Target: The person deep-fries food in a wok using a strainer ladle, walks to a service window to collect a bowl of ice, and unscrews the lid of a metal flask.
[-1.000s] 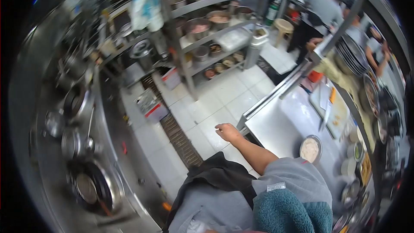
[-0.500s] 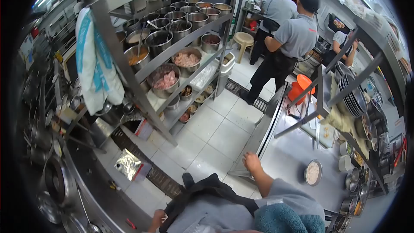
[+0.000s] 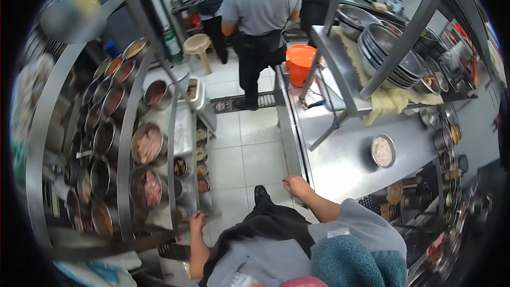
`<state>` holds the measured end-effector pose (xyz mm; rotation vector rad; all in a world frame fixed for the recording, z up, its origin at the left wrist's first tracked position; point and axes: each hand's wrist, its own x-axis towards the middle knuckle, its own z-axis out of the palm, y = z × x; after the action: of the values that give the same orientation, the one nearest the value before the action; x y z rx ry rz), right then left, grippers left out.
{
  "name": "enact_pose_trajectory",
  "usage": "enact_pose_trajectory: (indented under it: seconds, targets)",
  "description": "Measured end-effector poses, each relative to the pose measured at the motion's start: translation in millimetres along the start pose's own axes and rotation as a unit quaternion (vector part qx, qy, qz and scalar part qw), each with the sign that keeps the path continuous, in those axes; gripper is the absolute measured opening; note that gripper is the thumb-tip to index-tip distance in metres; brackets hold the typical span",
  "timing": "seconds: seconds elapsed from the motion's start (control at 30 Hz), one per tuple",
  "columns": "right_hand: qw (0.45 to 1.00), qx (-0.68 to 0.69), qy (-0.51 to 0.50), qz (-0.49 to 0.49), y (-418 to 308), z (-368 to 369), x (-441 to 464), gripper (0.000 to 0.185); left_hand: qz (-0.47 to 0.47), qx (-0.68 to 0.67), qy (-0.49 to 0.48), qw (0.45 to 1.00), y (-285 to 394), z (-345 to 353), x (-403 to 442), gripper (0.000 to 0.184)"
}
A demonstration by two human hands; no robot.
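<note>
My right hand hangs in the air just left of the steel worktable, its fingers curled in with nothing visible in them. A steel bowl of pale, whitish food sits on that worktable, apart from the hand. On the other side of my body, my left hand is beside the lower rails of the steel shelf rack, and I cannot make out whether it touches them. Its fingers are loosely bent and seem to hold nothing. Near it on the rack is a pot of raw pink meat.
Ahead, a co-worker in a grey shirt stands with their back to me, near a beige stool. An orange bucket stands on the worktable's far end. Stacked steel bowls rest on the raised shelf. White floor tiles form the aisle.
My view has turned and I have moved forward into the aisle between rack and worktable. The bowl of pale food stays put on the worktable. My left hand is now raised beside the rack.
</note>
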<state>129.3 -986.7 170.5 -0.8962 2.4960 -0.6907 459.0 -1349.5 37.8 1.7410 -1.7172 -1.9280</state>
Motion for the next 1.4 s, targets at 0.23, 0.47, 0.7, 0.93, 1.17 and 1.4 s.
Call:
enact_pose_trajectory:
  seconds: [0.23,0.47,0.7,0.93,1.17,1.4]
  targets:
    - [0.999,0.012,-0.017,-0.034,-30,-27,122,0.026,0.197,0.435,-0.212,0.853,1,41,51,0.031]
    - [0.998,0.051,0.020,0.020,-19,-28,187,0.026,0.300,0.512,-0.128,0.795,260,160,135,0.036]
    - [0.987,0.068,0.093,0.116,-16,-61,219,0.026,0.726,0.081,-0.389,0.561,725,410,-69,0.024]
    - [0.912,0.201,0.288,0.213,-27,-67,220,0.029,0.636,0.477,-0.474,0.378,807,569,-207,0.045]
    - [0.899,0.207,0.260,0.284,-3,-79,238,0.031,0.836,0.261,-0.409,0.255,808,605,-225,0.027]
    - [0.887,0.229,0.293,0.273,16,-97,299,0.025,0.627,0.203,-0.577,0.483,876,585,-154,0.032]
